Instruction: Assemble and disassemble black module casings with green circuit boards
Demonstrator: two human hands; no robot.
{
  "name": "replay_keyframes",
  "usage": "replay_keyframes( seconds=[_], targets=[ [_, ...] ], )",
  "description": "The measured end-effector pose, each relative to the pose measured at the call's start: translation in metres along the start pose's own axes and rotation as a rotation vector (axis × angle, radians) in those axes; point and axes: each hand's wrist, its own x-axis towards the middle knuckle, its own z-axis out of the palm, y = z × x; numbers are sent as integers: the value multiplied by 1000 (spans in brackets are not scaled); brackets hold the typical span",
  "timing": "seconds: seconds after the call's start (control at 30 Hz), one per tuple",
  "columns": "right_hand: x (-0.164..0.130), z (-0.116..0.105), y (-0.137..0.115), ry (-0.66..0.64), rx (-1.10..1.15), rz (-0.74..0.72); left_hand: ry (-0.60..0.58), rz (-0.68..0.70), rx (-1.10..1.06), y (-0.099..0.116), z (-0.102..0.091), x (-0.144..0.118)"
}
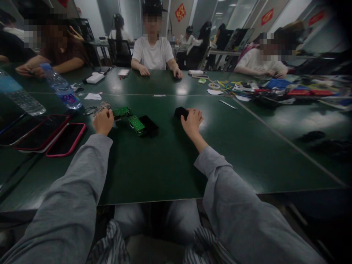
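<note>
My right hand (194, 121) is wrapped round a small black box (179, 112) that rests on the green tabletop. On the left, my left hand (103, 122) is closed with its fingers curled at a shiny silvery bundle (102, 106); what they grip is hidden. Just right of that hand lies a green circuit board (121, 113). A second green circuit board (136, 125) leans against an open black case (149, 125) between my two hands.
Two water bottles (62, 88) and phones with red edges (66, 139) are on the left. A pen-like silver tool (228, 105) lies right of my right hand. Cables and tools (286, 90) pile up at the far right. Several people sit around the table.
</note>
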Motion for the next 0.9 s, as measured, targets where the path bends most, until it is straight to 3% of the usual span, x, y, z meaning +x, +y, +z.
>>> replay_keyframes(
  seconds=[0.17, 0.33, 0.5, 0.7, 0.9],
  targets=[
    [-8, -11, -32, -19, 106, -144, -3, -16, 40, 5, 9, -1],
    [-30, -23, -71, -237, 261, -431, -70, -29, 7, 14, 16, -4],
    [-43, -33, -90, -441, 364, -594, -173, 40, -117, 25, 29, -11],
    [-41, -30, -87, -574, 397, -582, -218, 126, -273, 32, 42, -17],
    [-35, -23, -77, -537, 366, -528, -219, 133, -404, 31, 45, -17]
  ],
)
